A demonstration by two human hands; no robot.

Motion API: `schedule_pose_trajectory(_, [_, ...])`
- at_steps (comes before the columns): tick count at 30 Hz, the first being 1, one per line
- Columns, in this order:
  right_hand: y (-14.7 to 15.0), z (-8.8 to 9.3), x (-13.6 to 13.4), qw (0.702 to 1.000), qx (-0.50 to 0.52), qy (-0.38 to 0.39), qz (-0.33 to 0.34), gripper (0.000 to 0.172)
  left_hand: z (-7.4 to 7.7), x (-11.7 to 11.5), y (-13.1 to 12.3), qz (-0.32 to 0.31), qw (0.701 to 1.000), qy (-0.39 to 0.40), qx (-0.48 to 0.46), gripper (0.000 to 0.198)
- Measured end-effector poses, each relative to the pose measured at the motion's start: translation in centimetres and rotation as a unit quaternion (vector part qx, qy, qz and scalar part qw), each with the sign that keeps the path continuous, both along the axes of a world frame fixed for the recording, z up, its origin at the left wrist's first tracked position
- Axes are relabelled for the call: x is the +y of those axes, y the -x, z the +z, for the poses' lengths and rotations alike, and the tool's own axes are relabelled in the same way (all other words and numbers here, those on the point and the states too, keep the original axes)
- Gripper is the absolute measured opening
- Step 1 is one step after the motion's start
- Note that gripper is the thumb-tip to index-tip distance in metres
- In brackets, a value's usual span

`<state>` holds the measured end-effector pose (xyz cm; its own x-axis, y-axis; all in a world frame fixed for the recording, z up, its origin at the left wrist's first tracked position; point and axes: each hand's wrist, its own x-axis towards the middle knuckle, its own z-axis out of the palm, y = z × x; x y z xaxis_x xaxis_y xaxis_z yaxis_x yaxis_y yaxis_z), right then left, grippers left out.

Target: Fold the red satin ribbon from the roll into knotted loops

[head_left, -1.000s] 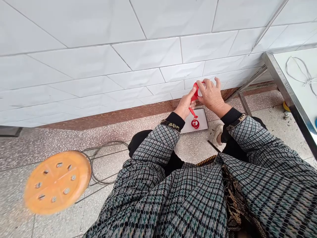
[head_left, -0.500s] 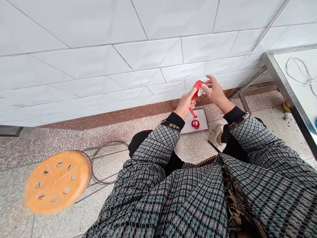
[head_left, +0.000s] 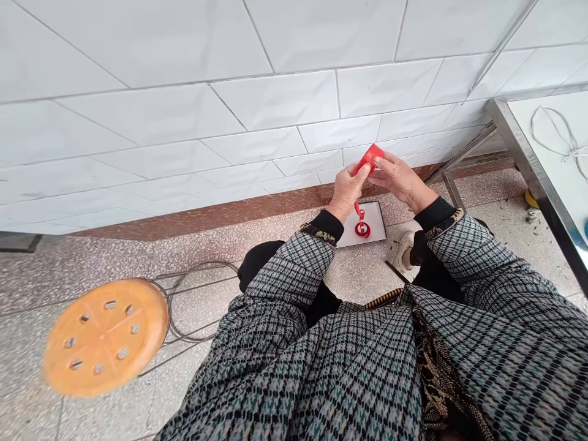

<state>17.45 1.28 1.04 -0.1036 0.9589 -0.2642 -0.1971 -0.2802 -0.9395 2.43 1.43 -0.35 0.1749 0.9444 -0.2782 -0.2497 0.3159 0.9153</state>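
A band of red ribbon [head_left: 373,151] is stretched between my two hands, in front of the tiled wall. My left hand [head_left: 348,191] is closed on the ribbon, its thumb pressed flat along it. From the right, my right hand [head_left: 399,176] pinches the same ribbon with its thumb on the red face; its other fingers are partly behind. Below my left hand a narrow twisted tail hangs down to a red coil [head_left: 362,229], which lies in a shallow white tray [head_left: 377,215] with a dark rim on the floor.
An overturned stool with a round orange seat [head_left: 108,337] and thin metal legs lies at the left. To the right stands a metal-framed table [head_left: 535,162] with a loop of white cord [head_left: 567,144] on it. The tiled wall [head_left: 294,98] rises close ahead.
My right hand has come down and its raised fingers have folded in on the ribbon. The red band has turned, so its flat face shows rather than the white inside.
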Motion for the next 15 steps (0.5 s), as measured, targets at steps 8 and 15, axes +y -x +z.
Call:
schedule_pose_trajectory(8, [-0.2,-0.1,0.7,0.995,-0.05,-0.055,-0.068,0.067,0.0,-0.2,-0.2,-0.01,1.0,0.015,-0.014,0.026])
schedule_pose_trajectory(15, [-1.7,-1.9,2.3,0.973,-0.18,-0.123,-0.079,0.05,-0.2,-0.2,0.0,-0.03,0.999,0.003,0.012,0.027])
